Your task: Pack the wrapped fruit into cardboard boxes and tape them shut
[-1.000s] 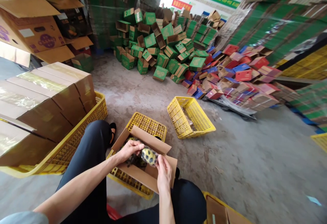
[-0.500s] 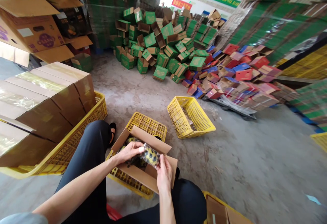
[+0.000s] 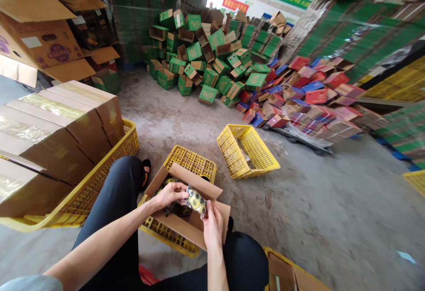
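Between my two hands is a small clear-wrapped packet [image 3: 196, 201], yellow with dark round spots; its contents I cannot make out. My left hand [image 3: 173, 195] pinches its left end and my right hand [image 3: 213, 221] pinches its right end. Both hands are over an open cardboard box [image 3: 190, 175] with its flaps spread. Similar dark-and-yellow packets [image 3: 171, 182] lie inside, partly hidden by my left hand. Under the box is an upturned yellow plastic crate [image 3: 195, 160], between my legs.
Taped cartons [image 3: 71, 118] fill a large yellow crate [image 3: 129, 143] at left. Another yellow crate [image 3: 262, 154] lies tilted ahead on the concrete floor. Beyond are heaps of green boxes [image 3: 207, 94] and red-and-blue boxes [image 3: 315, 96]. A crate holding cardboard [image 3: 282, 269] is by my right knee.
The packet has turned a little between my fingers, so more of its yellow shows. Both hands stay almost in place.
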`<state>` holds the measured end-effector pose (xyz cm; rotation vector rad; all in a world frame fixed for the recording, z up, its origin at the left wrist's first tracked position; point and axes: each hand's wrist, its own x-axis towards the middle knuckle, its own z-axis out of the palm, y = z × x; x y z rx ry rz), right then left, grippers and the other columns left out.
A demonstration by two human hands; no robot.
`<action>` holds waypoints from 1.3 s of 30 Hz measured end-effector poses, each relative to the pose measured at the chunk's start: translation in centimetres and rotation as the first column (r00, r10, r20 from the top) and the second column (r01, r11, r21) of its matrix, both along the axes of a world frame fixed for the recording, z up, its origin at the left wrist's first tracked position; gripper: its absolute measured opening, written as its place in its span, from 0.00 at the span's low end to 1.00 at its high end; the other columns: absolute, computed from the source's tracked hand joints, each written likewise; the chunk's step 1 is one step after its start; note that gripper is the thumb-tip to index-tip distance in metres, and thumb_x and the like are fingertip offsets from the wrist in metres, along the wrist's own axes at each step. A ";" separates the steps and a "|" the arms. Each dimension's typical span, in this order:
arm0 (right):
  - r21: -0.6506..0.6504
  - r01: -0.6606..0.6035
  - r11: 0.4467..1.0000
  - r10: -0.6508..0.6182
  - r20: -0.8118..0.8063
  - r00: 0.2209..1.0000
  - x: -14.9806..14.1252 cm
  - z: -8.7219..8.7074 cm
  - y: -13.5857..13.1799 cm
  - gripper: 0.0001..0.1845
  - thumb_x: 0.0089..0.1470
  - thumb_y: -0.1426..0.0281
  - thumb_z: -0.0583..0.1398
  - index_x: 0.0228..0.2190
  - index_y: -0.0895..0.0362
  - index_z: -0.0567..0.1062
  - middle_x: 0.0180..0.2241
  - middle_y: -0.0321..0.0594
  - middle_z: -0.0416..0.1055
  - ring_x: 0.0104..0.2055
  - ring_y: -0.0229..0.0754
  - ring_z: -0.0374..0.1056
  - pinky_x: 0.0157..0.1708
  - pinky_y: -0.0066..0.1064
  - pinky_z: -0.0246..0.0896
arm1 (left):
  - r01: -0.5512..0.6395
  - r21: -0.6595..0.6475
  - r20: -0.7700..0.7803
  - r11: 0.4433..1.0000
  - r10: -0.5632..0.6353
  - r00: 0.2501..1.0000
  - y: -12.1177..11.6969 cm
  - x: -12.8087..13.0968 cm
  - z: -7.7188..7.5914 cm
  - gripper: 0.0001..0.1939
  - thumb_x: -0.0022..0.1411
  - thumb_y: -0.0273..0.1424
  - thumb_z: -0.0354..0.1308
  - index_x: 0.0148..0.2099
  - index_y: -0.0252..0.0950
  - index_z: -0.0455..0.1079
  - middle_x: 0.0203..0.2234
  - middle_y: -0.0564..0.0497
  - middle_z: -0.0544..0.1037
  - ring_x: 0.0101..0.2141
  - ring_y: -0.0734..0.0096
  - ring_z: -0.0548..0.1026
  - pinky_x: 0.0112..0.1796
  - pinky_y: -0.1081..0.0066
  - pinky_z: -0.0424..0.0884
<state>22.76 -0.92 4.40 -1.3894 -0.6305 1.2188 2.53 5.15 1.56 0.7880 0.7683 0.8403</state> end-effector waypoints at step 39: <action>-0.060 -0.209 0.976 0.217 0.249 0.944 2.7 -1.4 -0.5 0.42 0.48 0.53 0.71 0.61 0.55 0.71 0.50 0.49 0.80 0.50 0.55 0.77 0.49 0.45 0.73 | 0.095 0.177 -0.099 0.980 -0.079 0.992 -0.1 -0.6 -0.9 0.25 0.62 0.41 0.69 0.57 0.33 0.75 0.44 0.42 0.81 0.45 0.60 0.81 0.51 0.61 0.74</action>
